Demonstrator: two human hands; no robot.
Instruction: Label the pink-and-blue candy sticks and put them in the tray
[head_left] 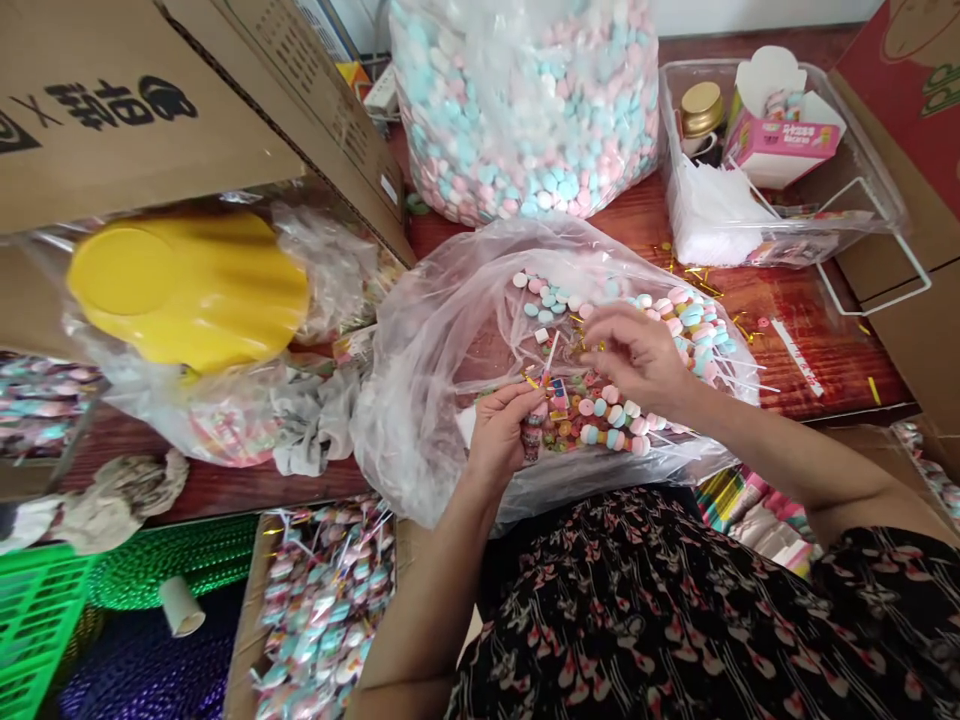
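Reddish-brown boards of a desk (pixel 840 365) run beneath crumpled clear plastic sheeting (pixel 420 380), with a bulging bag of pastel candies (pixel 517 150) at the back and an overturned yellow tub (pixel 187 290) off to the left. Near the sheeting's middle, just in front of the person's body, is a wrapped candy stick (pixel 533 440), its body below the left hand (pixel 499 425) and its white stick (pixel 553 350) pointing up and away. That hand is pinched around the wrapper's neck, close to a gold twist tie (pixel 531 380). Apart from it, the right hand (pixel 645 350) hovers with loosely curled fingers (whether they grip anything is too small to tell) beside a heap of candy skewers (pixel 697 325). The wrapped piece looks light; its film is probably slick and crinkly, the candies inside likely soft enough to dent under a hard squeeze, while the stick should be stiff but thin. The gathered neck seems the best place to take hold, with little pressure on the candies themselves.
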